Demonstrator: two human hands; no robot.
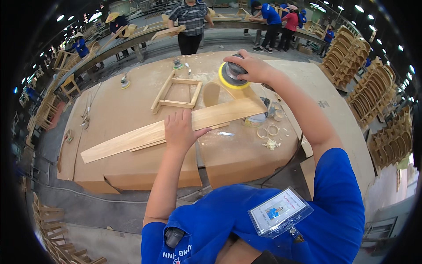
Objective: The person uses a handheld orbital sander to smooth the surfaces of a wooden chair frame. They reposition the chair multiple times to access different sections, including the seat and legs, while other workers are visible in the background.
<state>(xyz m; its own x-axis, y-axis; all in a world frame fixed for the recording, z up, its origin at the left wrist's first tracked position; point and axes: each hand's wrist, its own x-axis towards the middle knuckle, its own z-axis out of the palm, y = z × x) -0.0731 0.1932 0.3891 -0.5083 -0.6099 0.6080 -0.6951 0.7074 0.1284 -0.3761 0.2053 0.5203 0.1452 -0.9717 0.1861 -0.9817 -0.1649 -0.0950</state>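
Note:
A long pale wooden board (132,140) lies slantwise across the cardboard-covered table, its right end farther off than its left. My left hand (179,130) rests on it near the middle, fingers stretched over the wood and thumb spread to the right. My right hand (252,68) grips an orbital sander (227,80) with a dark body and yellow pad. The sander is beyond the board's right end, its pad tilted; whether it touches wood beneath is unclear. Thin wooden strips (147,146) show under the board's near edge.
A small wooden frame (178,104) lies beyond the board. Two more sanders (125,82) (177,64) stand farther back. Tape rings (273,130) and wood shavings (271,144) are on the right. Stacked curved wooden parts (347,53) line the right side; a person (190,22) stands opposite, holding a wooden piece.

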